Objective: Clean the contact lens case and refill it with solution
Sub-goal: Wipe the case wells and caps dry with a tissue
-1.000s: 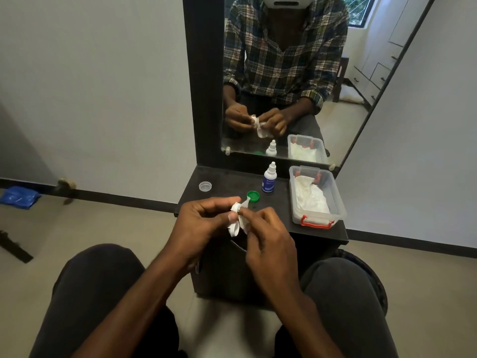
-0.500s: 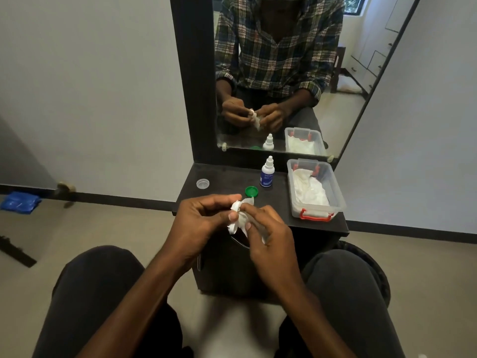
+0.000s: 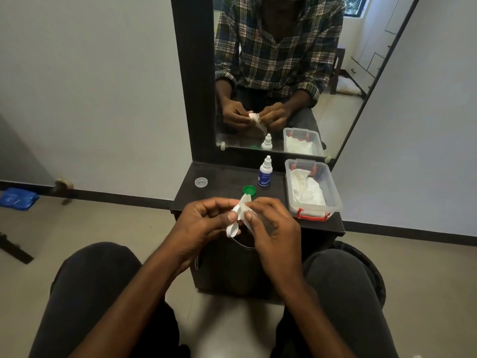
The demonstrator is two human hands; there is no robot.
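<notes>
My left hand [image 3: 204, 220] holds the white contact lens case [image 3: 233, 228] between thumb and fingers, just in front of the dark table's near edge. My right hand [image 3: 271, 223] pinches a white tissue [image 3: 242, 206] and presses it onto the case. The tissue hides most of the case; one round cup shows at the bottom. A green cap [image 3: 249, 190] lies on the table just beyond my hands. A clear cap [image 3: 201, 182] lies at the table's left. The small white solution bottle [image 3: 265, 173] with a blue label stands upright near the mirror.
A clear plastic box [image 3: 333, 192] with red clips holds white tissues on the right of the small dark table [image 3: 227, 177]. A mirror [image 3: 284, 73] rises behind the table and reflects my hands. My knees flank the table below. A blue object [image 3: 18, 198] lies on the floor, far left.
My hands stay together at the table's front edge. The right fingers have shifted the tissue on the case, and one cup of the case now shows below it.
</notes>
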